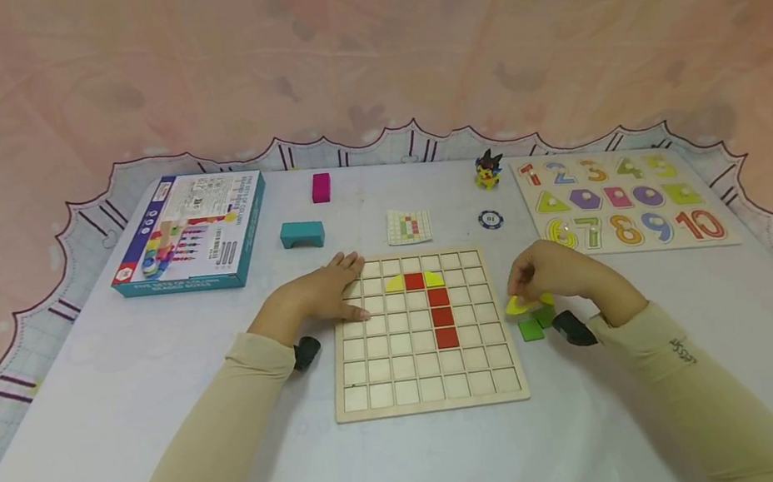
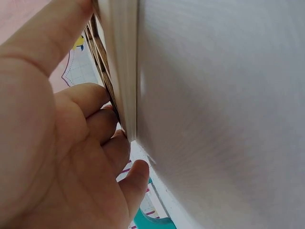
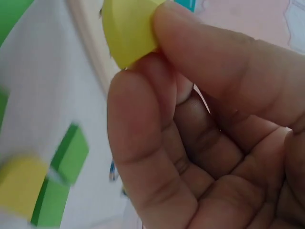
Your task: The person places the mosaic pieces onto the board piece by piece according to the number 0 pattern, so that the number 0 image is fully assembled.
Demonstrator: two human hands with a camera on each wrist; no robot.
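Note:
A wooden grid board (image 1: 380, 372) lies in the middle of the table. My left hand (image 1: 323, 293) rests on its upper left edge, fingers and thumb spread. Red squares (image 1: 442, 317) run down one column, topped by another red square between two yellow quarter-circle tiles (image 1: 394, 283). Right of the board, my right hand (image 1: 552, 272) pinches a yellow quarter-circle tile (image 3: 127, 29) between thumb and fingertips. Close below that hand lie several green square tiles (image 1: 531, 330) and a further yellow tile (image 3: 21, 183), partly hidden from the head view.
Behind the board lies a small pattern card (image 1: 409, 226). A boxed toy (image 1: 191, 234), a teal arch block (image 1: 302, 234) and a magenta block (image 1: 321, 187) are at back left. A blue-white chip (image 1: 490, 219), a small figurine (image 1: 488, 170) and a number puzzle (image 1: 599, 220) are at back right.

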